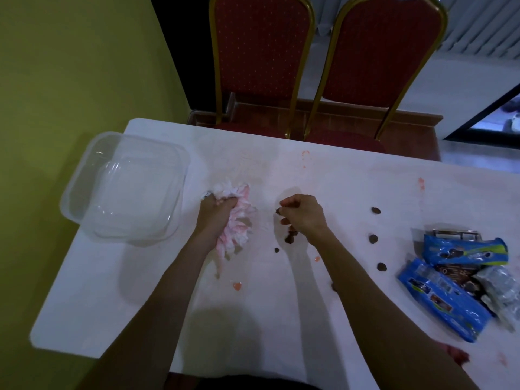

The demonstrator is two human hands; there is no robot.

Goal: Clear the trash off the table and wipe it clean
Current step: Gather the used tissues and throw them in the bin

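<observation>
My left hand [215, 211] grips a crumpled white tissue [239, 218] stained pink, held against the white table [281, 319]. My right hand [302, 213] hovers at the table's middle with curled fingers pinching small brown cookie pieces [289, 237]. More brown crumbs [373, 238] lie scattered to its right. Pink smears [305, 153] and a pink blob [237, 285] mark the tabletop.
A clear plastic container [123, 187] stands at the table's left edge. Blue snack wrappers [444, 299] and crumpled clear plastic [503, 294] lie at the right. Two red chairs [264, 66] with gold frames stand behind the table. A green wall is on the left.
</observation>
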